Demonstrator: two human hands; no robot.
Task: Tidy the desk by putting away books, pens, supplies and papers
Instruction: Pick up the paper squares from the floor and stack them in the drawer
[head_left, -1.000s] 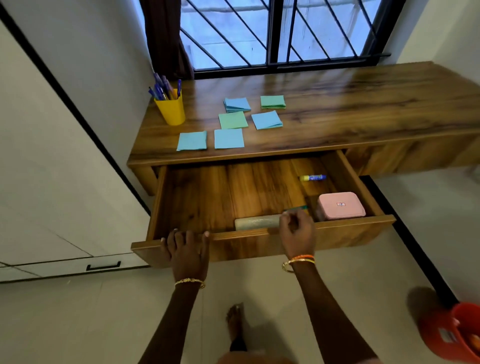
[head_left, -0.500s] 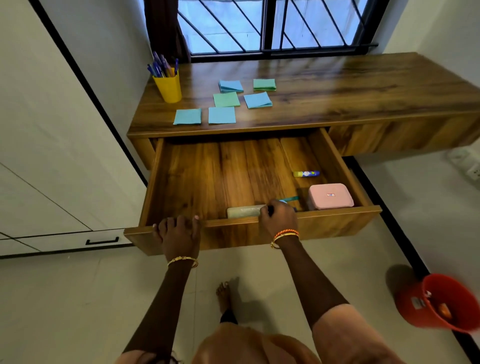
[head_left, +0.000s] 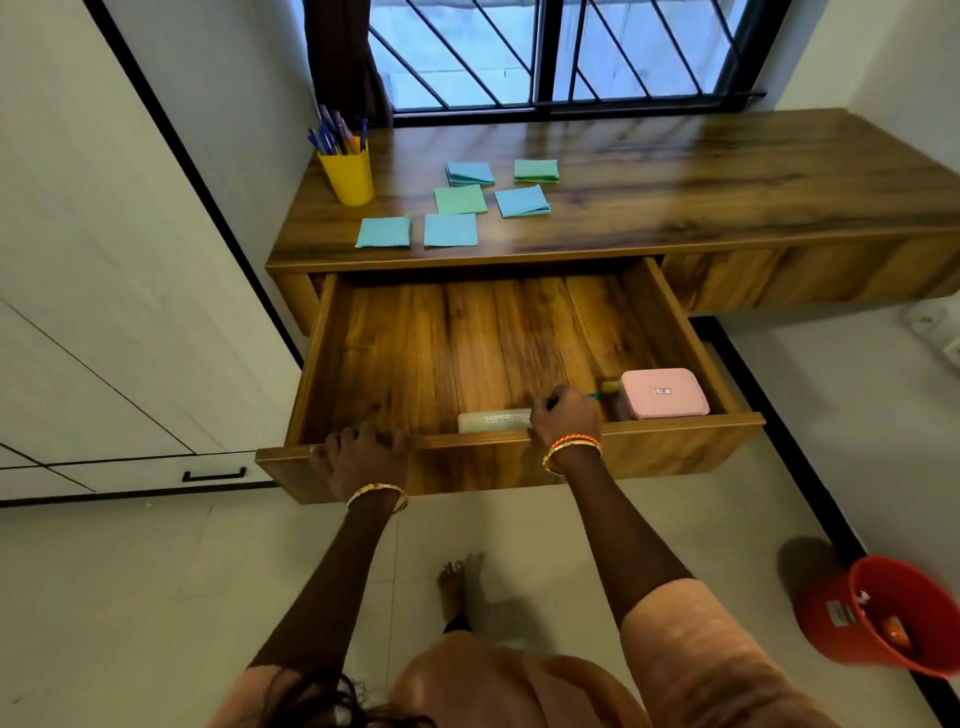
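The wooden drawer under the desk is pulled out. My left hand grips its front edge at the left. My right hand reaches over the front into the drawer, its fingers curled round a teal pen of which only the tip shows. A pale green case lies just left of that hand. A pink box sits in the front right corner, with the yellow end of a glue stick beside it. Several blue and green paper pads lie on the desk.
A yellow cup of pens stands at the desk's back left corner, under the barred window. White cabinets line the left wall. A red bucket stands on the floor at the right. My bare foot is below the drawer.
The drawer has slid further out under my left hand. My right hand has sunk deeper behind the drawer front, and the glue stick now lies closer to the pink box.
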